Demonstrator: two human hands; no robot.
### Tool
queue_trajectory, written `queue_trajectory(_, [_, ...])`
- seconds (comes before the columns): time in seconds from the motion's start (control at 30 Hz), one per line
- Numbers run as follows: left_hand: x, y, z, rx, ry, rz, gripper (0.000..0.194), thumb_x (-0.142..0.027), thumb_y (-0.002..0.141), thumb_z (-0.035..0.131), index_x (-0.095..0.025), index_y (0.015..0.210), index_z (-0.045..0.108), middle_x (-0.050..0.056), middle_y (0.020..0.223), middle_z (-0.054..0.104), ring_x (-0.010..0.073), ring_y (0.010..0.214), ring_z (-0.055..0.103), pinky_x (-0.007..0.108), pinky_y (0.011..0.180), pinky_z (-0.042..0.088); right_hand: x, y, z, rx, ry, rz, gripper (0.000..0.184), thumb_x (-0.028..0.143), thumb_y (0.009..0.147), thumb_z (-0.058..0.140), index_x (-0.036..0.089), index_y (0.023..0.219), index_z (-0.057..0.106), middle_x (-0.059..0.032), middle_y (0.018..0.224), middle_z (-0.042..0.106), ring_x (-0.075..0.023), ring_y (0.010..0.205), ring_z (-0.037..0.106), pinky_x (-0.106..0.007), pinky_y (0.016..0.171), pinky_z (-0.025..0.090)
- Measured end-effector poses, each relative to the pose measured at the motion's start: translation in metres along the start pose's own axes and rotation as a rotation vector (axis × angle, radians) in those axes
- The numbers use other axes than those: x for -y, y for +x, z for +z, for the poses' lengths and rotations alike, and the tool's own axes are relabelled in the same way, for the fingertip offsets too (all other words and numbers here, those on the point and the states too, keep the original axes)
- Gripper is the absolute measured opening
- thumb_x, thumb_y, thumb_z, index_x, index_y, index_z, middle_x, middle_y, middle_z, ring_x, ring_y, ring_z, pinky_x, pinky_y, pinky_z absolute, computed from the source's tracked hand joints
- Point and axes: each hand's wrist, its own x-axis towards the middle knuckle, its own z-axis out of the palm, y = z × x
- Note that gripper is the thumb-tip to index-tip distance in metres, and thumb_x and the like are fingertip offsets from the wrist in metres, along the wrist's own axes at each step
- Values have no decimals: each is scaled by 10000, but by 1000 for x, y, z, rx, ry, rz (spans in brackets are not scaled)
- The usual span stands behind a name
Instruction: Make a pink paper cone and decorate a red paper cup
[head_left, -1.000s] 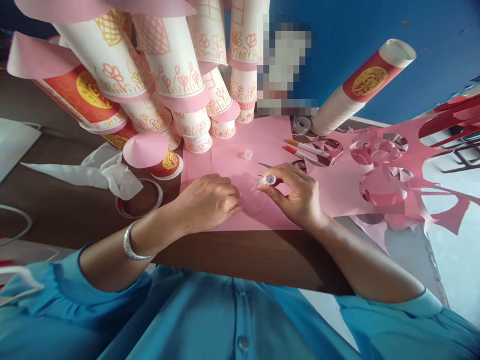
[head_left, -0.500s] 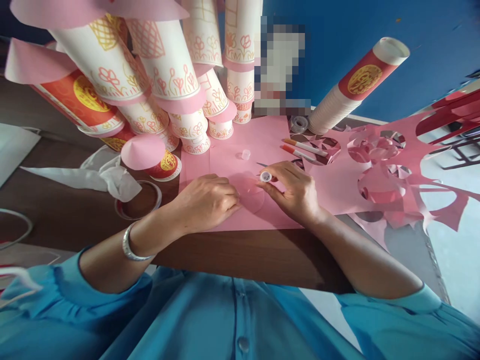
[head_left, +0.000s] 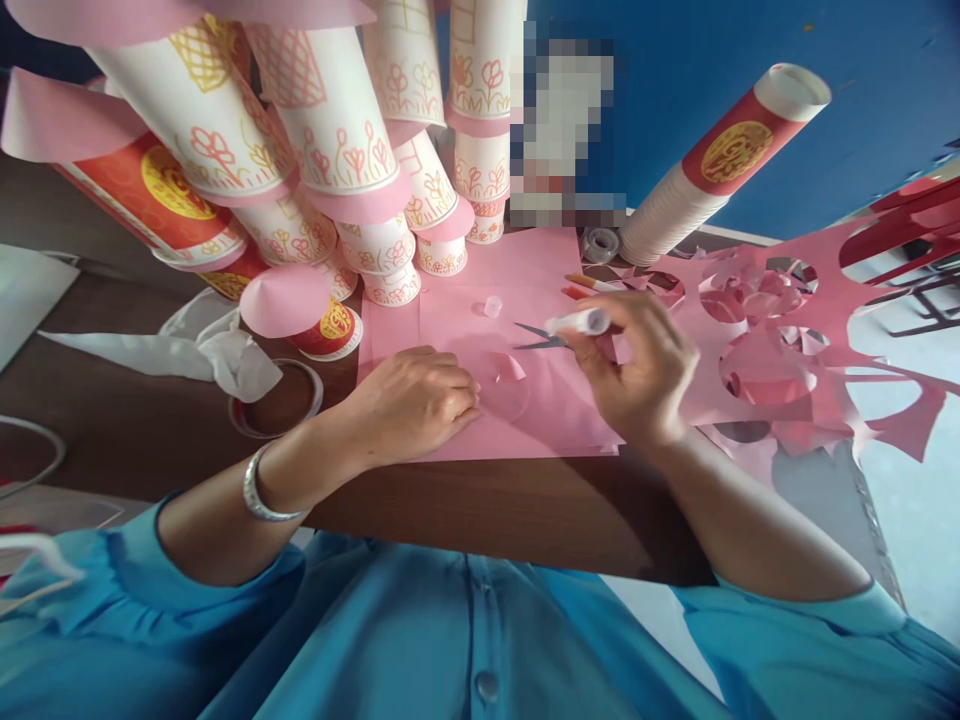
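My right hand (head_left: pixel 645 365) is closed around a white glue stick (head_left: pixel 581 322), raised above the pink sheets with its tube tilted. My left hand (head_left: pixel 420 405) is curled, knuckles up, at the left edge of a pink paper circle (head_left: pixel 511 400); its fingertips are mostly hidden. A small flap stands up on the circle, which lies on the larger pink paper (head_left: pixel 450 325). Beyond it sits a small translucent cap (head_left: pixel 492 306). Scissors (head_left: pixel 541 340) lie with blades apart, their handles hidden behind my right hand.
Stacked decorated paper cups (head_left: pixel 345 150) with pink paper tops tower at the back left. A tall cup stack (head_left: pixel 675 205) leans at right, near a tape roll (head_left: pixel 600 245), markers (head_left: pixel 589 283) and cut pink scraps (head_left: pixel 757 290). A larger roll (head_left: pixel 319 400) and white tissue (head_left: pixel 240 355) lie left.
My right hand has moved right and up with the glue stick, away from the pink circle. The scissors' blades and the circle's raised flap now show more. My left hand has stayed put.
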Motion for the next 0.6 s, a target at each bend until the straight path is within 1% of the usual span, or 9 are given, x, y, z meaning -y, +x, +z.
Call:
queue_trajectory(0.03, [0, 0, 0, -2, -7, 0, 279, -270, 1102, 638, -184, 919, 830, 67, 854, 821, 204, 840, 756, 343, 800, 581, -1, 2, -4, -39, -6, 18, 53, 275, 1077, 754, 290, 1120, 781, -80, 1050, 836, -279, 978, 797, -422, 839, 667])
queue_trajectory(0.07, [0, 0, 0, -4, -9, 1, 277, -271, 1101, 641, -183, 921, 832, 68, 855, 823, 207, 843, 759, 346, 800, 584, -1, 3, -6, -46, 7, 31, 69, 271, 1073, 758, 295, 1132, 783, -79, 1054, 830, -285, 980, 794, -436, 856, 667])
queue_trajectory(0.1, [0, 0, 0, -4, -8, 0, 277, -272, 1101, 644, -181, 921, 834, 70, 852, 822, 209, 840, 760, 349, 794, 584, 0, 2, -6, -28, 33, 36, 80, 274, 1069, 763, 297, 1143, 785, -76, 1053, 827, -282, 967, 791, -438, 866, 666])
queue_trajectory(0.17, [-1, 0, -1, 4, 4, -2, 288, -278, 1102, 644, -176, 915, 837, 71, 840, 817, 215, 822, 763, 356, 771, 581, 3, -2, 0, 71, 106, 25, 95, 293, 1063, 779, 289, 1157, 786, -66, 1052, 830, -261, 934, 789, -411, 864, 663])
queue_trajectory(0.23, [-1, 1, -1, 20, 21, -7, 311, -278, 1109, 628, -175, 902, 836, 71, 830, 811, 217, 803, 763, 358, 752, 576, 7, -9, 10, 176, 182, -20, 87, 307, 1069, 779, 261, 1143, 780, -63, 1045, 843, -241, 951, 802, -368, 865, 657])
queue_trajectory(0.33, [0, 1, -1, 40, 25, -14, 329, -285, 1115, 610, -181, 897, 833, 68, 815, 801, 216, 803, 760, 351, 754, 571, 11, -16, 25, 264, 245, -62, 99, 328, 1100, 739, 235, 1091, 771, -66, 1049, 857, -224, 970, 817, -341, 904, 650])
queue_trajectory(0.43, [0, 0, 0, 21, -16, -28, 303, -291, 1103, 634, -185, 901, 833, 66, 795, 790, 211, 798, 749, 346, 769, 577, 11, -17, 30, 297, 257, -59, 133, 340, 1118, 710, 231, 1073, 771, -69, 1061, 861, -215, 964, 820, -327, 908, 642])
queue_trajectory(0.6, [1, 0, 1, -4, -24, -27, 308, -293, 1101, 644, -187, 883, 833, 65, 784, 791, 215, 795, 757, 349, 760, 585, 7, -14, 27, 324, 221, -7, 198, 405, 1124, 699, 245, 1037, 777, -57, 1018, 856, -213, 941, 809, -325, 905, 637])
